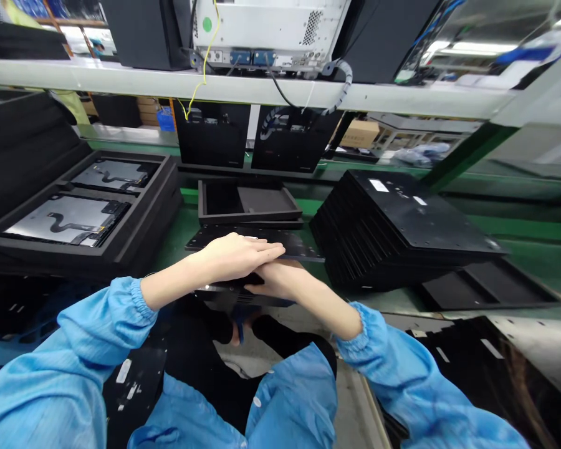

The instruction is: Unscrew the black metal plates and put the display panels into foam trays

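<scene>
Both hands meet over a dark flat panel [299, 245] at the near edge of the bench. My left hand [236, 254] lies flat with its fingers stretched to the right, across the fingers of my right hand. Beneath it, my right hand [283, 276] is bent inward at the panel's front edge. Its thumb side shows, while the other fingers and anything between them are hidden. Below the hands, a second dark, shiny piece [243, 296] juts out over the edge, partly covered.
Left stands a black foam box [171, 181] with silvery display panels [68, 218]. A foam tray [250, 216] lies behind the hands. A stack of black panels [402, 212] stands right, near another tray [490, 284]. A white shelf [378, 96] with equipment runs above.
</scene>
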Available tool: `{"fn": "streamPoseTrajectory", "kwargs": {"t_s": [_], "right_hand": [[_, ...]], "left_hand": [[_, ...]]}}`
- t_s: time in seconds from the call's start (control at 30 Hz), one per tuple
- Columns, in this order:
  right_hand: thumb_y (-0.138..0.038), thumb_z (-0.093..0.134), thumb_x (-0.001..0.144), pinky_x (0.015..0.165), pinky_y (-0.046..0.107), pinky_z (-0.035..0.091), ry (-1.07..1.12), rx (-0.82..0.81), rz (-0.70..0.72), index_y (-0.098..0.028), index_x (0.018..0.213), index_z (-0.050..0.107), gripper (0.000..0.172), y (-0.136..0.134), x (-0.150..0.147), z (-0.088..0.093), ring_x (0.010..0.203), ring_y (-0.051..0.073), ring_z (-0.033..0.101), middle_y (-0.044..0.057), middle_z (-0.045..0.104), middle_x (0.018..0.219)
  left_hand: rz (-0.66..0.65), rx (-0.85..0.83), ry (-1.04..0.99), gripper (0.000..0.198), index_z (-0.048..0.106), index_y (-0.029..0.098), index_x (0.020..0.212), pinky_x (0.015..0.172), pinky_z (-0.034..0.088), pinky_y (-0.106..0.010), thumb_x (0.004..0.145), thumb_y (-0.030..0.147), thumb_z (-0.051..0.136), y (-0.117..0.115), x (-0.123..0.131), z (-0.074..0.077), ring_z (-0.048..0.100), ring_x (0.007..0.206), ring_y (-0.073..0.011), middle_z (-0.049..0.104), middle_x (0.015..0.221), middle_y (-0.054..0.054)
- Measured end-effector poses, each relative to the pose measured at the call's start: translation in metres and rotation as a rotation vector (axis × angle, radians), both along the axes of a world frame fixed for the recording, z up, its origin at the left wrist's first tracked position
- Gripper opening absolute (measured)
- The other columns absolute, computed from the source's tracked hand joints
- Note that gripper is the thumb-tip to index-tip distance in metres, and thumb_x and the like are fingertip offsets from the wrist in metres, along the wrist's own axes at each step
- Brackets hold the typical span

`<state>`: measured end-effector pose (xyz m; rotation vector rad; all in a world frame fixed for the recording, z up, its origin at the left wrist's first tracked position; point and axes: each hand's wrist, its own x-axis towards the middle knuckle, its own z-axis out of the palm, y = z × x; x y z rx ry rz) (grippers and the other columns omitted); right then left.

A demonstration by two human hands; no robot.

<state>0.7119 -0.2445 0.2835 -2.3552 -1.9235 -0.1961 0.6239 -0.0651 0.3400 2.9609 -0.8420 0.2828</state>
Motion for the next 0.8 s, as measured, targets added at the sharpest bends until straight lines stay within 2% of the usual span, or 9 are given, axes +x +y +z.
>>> {"fn": "streamPoseTrajectory", "kwargs": {"t_s": [0.07, 0.17, 0.23, 0.37, 0.43, 0.5, 0.6, 0.7, 0.8], "right_hand": [[-0.022, 0.066, 0.102, 0.076, 0.035, 0.054, -0.150, 0.019, 0.161, -0.021, 0.133, 0.074, 0.032, -0.003, -0.008, -0.004, 0.088, 0.023, 0.071, 0.011, 0.079, 0.116], [-0.006, 0.052, 0.104, 0.064, 0.033, 0.045, -0.356, 0.128, 0.295, -0.024, 0.140, 0.069, 0.043, -0.011, -0.017, -0.009, 0.071, 0.016, 0.065, 0.007, 0.079, 0.113], [-0.005, 0.054, 0.104, 0.060, 0.035, 0.040, -0.448, 0.194, 0.245, -0.023, 0.136, 0.071, 0.040, -0.014, -0.018, -0.011, 0.066, 0.016, 0.062, 0.006, 0.078, 0.105], [-0.001, 0.058, 0.099, 0.057, 0.036, 0.037, -0.553, 0.238, 0.067, -0.017, 0.109, 0.077, 0.027, -0.015, -0.011, -0.011, 0.061, 0.016, 0.060, 0.005, 0.075, 0.088], [-0.002, 0.059, 0.099, 0.057, 0.036, 0.036, -0.589, 0.268, 0.068, -0.014, 0.105, 0.078, 0.024, -0.019, -0.008, -0.006, 0.060, 0.016, 0.059, 0.005, 0.075, 0.083], [-0.004, 0.058, 0.101, 0.058, 0.036, 0.038, -0.618, 0.305, 0.110, -0.011, 0.111, 0.079, 0.024, -0.029, -0.010, 0.003, 0.062, 0.016, 0.059, 0.006, 0.078, 0.087], [-0.006, 0.059, 0.102, 0.062, 0.036, 0.042, -0.597, 0.337, 0.183, -0.008, 0.125, 0.077, 0.029, -0.061, -0.022, 0.021, 0.070, 0.016, 0.062, 0.013, 0.082, 0.116], [-0.009, 0.054, 0.103, 0.061, 0.038, 0.042, -0.492, 0.366, 0.219, -0.010, 0.141, 0.071, 0.041, -0.113, -0.045, 0.037, 0.071, 0.018, 0.063, 0.015, 0.077, 0.135], [-0.020, 0.043, 0.110, 0.065, 0.039, 0.048, -0.234, 0.388, 0.089, -0.024, 0.155, 0.062, 0.049, -0.172, -0.070, 0.047, 0.085, 0.020, 0.071, 0.008, 0.075, 0.140]], "left_hand": [[-0.003, 0.011, 0.003, 0.049, 0.055, 0.028, 0.154, 0.087, 0.062, -0.028, 0.106, 0.017, 0.058, 0.001, 0.001, 0.003, 0.075, 0.124, -0.0232, 0.070, 0.148, -0.008], [0.002, -0.016, -0.001, 0.048, 0.057, 0.030, 0.152, 0.091, 0.062, -0.028, 0.106, 0.021, 0.060, 0.003, 0.004, 0.004, 0.078, 0.118, -0.0221, 0.073, 0.145, -0.007], [0.009, -0.028, -0.008, 0.048, 0.057, 0.031, 0.153, 0.092, 0.061, -0.028, 0.106, 0.020, 0.058, 0.003, 0.006, 0.004, 0.078, 0.119, -0.0220, 0.072, 0.146, -0.006], [-0.005, -0.007, -0.029, 0.046, 0.057, 0.026, 0.154, 0.086, 0.062, -0.028, 0.108, 0.020, 0.054, 0.005, 0.011, 0.007, 0.079, 0.116, -0.0225, 0.072, 0.148, -0.007], [-0.007, 0.001, -0.052, 0.044, 0.058, 0.024, 0.154, 0.085, 0.063, -0.028, 0.111, 0.022, 0.051, 0.006, 0.013, 0.007, 0.080, 0.115, -0.0230, 0.072, 0.148, -0.008], [0.000, 0.001, -0.061, 0.043, 0.058, 0.023, 0.155, 0.088, 0.063, -0.030, 0.113, 0.024, 0.048, 0.007, 0.014, 0.008, 0.079, 0.117, -0.0236, 0.071, 0.149, -0.008], [0.005, 0.009, -0.045, 0.048, 0.054, 0.022, 0.158, 0.092, 0.064, -0.030, 0.111, 0.018, 0.049, 0.007, 0.013, 0.008, 0.077, 0.123, -0.0232, 0.067, 0.155, -0.007], [0.011, 0.035, -0.039, 0.056, 0.051, 0.022, 0.160, 0.092, 0.064, -0.029, 0.106, 0.008, 0.048, 0.004, 0.010, 0.006, 0.076, 0.126, -0.0220, 0.065, 0.157, -0.008], [-0.006, 0.080, -0.092, 0.057, 0.051, 0.018, 0.159, 0.093, 0.065, -0.032, 0.104, 0.003, 0.048, -0.003, 0.004, -0.004, 0.071, 0.134, -0.0239, 0.062, 0.160, -0.010]]}}
